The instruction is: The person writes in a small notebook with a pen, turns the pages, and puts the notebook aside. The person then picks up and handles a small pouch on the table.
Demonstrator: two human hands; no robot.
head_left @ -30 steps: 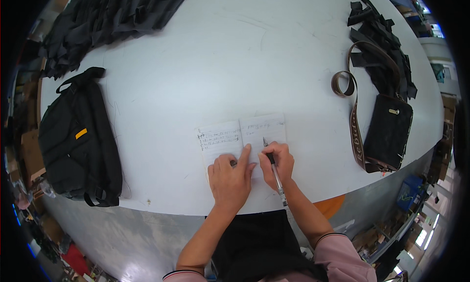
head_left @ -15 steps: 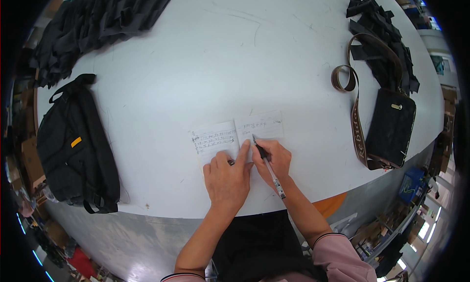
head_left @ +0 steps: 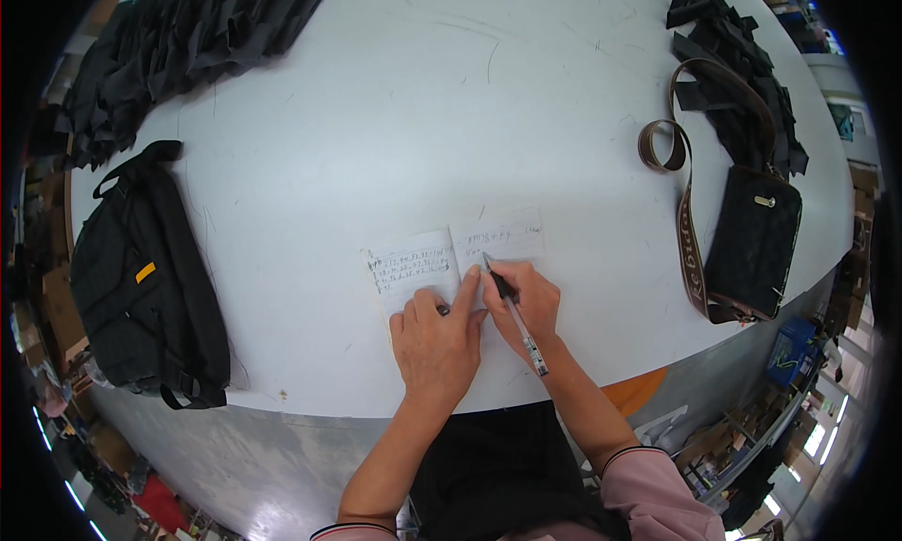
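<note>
A small open notebook [head_left: 418, 259] with handwritten lines lies on the white table near its front edge. My right hand [head_left: 526, 301] pinches a clear pen [head_left: 523, 329] with a black grip, its tip on the right-hand page. My left hand [head_left: 437, 344] rests on the lower part of the notebook. Its index finger is stretched along the middle fold, and the other fingers are curled. Between those fingers pokes out a small black object [head_left: 443, 310], mostly hidden and possibly a pen cap.
A black backpack [head_left: 150, 287] lies on the table [head_left: 423, 118] at the left. Toward the right edge is a black shoulder bag [head_left: 752, 245] with a brown strap [head_left: 691, 212]. Dark fabric pieces [head_left: 188, 52] are heaped far left, with more dark pieces [head_left: 733, 80] far right.
The pen tip has shifted slightly up and left on the right-hand page, the right hand moving with it. The left hand stays nearly still.
</note>
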